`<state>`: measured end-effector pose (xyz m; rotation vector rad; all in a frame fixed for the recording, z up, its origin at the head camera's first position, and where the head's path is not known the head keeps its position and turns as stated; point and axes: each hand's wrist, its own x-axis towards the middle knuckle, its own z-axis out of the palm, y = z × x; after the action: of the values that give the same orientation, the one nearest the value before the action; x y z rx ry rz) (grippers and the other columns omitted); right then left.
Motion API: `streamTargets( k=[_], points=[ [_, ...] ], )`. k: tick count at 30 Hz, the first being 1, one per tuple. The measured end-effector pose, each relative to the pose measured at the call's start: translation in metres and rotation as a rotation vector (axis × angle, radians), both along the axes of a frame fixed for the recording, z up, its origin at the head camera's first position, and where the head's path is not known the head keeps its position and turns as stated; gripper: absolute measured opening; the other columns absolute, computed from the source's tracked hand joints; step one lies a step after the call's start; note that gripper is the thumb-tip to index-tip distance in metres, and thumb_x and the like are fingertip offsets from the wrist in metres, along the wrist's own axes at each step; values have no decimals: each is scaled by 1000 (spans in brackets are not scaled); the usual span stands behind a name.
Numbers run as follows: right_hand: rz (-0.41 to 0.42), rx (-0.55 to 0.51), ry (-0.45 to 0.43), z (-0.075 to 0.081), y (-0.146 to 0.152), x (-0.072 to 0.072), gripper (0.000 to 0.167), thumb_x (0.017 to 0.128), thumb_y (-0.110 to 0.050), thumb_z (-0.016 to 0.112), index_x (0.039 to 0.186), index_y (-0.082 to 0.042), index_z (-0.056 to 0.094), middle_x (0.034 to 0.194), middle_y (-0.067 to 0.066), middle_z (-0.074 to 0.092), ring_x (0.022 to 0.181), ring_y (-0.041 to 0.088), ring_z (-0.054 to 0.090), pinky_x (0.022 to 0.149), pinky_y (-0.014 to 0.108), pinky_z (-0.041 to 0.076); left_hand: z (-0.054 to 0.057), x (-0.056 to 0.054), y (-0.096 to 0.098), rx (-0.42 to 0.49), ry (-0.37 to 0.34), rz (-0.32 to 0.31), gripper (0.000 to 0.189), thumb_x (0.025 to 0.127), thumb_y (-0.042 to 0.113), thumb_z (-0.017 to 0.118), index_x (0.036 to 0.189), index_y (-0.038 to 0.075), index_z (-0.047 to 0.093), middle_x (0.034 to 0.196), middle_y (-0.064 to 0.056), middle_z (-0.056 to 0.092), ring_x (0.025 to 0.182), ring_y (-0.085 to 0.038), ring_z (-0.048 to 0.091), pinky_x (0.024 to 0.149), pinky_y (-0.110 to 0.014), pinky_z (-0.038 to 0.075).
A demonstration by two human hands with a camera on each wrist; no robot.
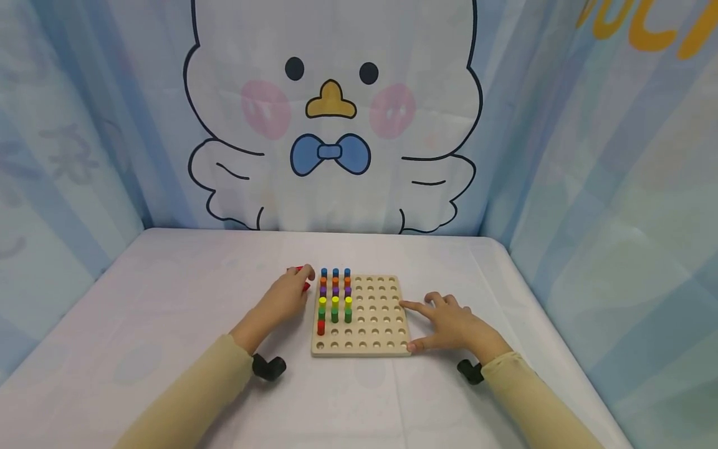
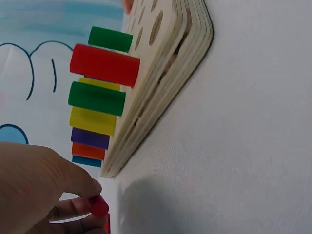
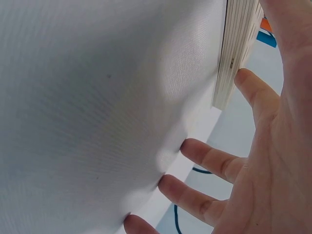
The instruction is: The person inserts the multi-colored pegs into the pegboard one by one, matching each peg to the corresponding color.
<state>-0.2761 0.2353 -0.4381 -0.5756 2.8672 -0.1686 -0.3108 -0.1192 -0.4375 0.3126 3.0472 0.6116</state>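
Observation:
A wooden pegboard lies flat on the table, its left three columns bearing blue, orange, purple, yellow and green pegs from back to front. One red peg stands upright in the leftmost column, in front of the green ones. Beside the board's back left corner, my left hand pinches another red peg between thumb and fingers. More red shows behind that hand, mostly hidden. At the board's right edge, my right hand is spread, index finger and thumb touching the wood while its other fingertips rest on the tablecloth.
A white cloth covers the table. Curtains stand close on both sides, and a cartoon bird backdrop hangs behind the back edge. Black wrist mounts sit below both hands. Several holes at the board's right and front hold no peg.

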Motion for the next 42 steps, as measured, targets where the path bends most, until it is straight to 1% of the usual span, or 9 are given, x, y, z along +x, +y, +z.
streamTargets(
  k=[3,8,11,16,20,24,28,33,42],
  points=[
    [-1,4,2,0,0,0,96,74,-77,74,157,-41,40,150,18,44,131,48,46,94,79,41,5,6,3,1,39,-4,28,98,7,68,123,8,57,121,-17,62,99,-27,63,96,-45,57],
    [-6,10,3,0,0,-1,97,73,-79,73,157,-42,40,150,17,44,131,48,46,94,79,41,15,18,7,-3,113,-9,26,95,9,71,117,9,58,108,-11,66,90,-23,62,88,-41,59],
    [-7,7,3,-1,0,-1,97,73,-79,73,156,-42,40,150,17,44,132,48,45,94,79,40,22,25,10,19,154,-18,25,93,12,75,113,10,59,102,-7,67,87,-21,61,85,-38,59],
    [-11,7,2,-1,1,-1,97,73,-79,73,157,-43,40,151,18,44,132,49,45,93,78,42,34,35,17,105,169,-41,22,93,18,77,108,13,62,101,-2,70,86,-18,60,83,-36,58],
    [-12,5,0,0,0,0,97,74,-79,73,157,-42,39,151,17,44,133,48,44,92,77,42,38,41,22,163,142,-49,18,94,20,77,103,15,62,96,0,71,78,-16,59,73,-30,55],
    [-10,3,-1,1,0,1,96,74,-78,73,157,-42,40,151,17,44,133,48,45,93,78,42,34,46,26,166,94,-53,17,93,23,78,100,17,63,92,2,70,74,-14,57,67,-26,52],
    [-9,1,-1,2,-1,2,96,74,-78,73,157,-42,40,151,17,44,133,48,45,93,78,41,26,50,28,137,82,-67,16,92,27,79,97,19,66,89,5,69,76,-14,54,67,-26,50],
    [-10,6,1,1,-1,2,97,74,-78,73,157,-41,40,151,18,44,133,49,44,93,79,41,15,53,29,122,106,-94,14,91,27,80,91,21,67,84,8,67,75,-14,51,66,-28,46],
    [-4,9,-3,1,-1,1,97,74,-79,72,157,-41,39,151,18,43,133,49,44,91,77,42,4,54,30,72,149,-165,18,90,28,82,86,24,65,75,12,60,75,-13,49,66,-27,44]
  ],
)
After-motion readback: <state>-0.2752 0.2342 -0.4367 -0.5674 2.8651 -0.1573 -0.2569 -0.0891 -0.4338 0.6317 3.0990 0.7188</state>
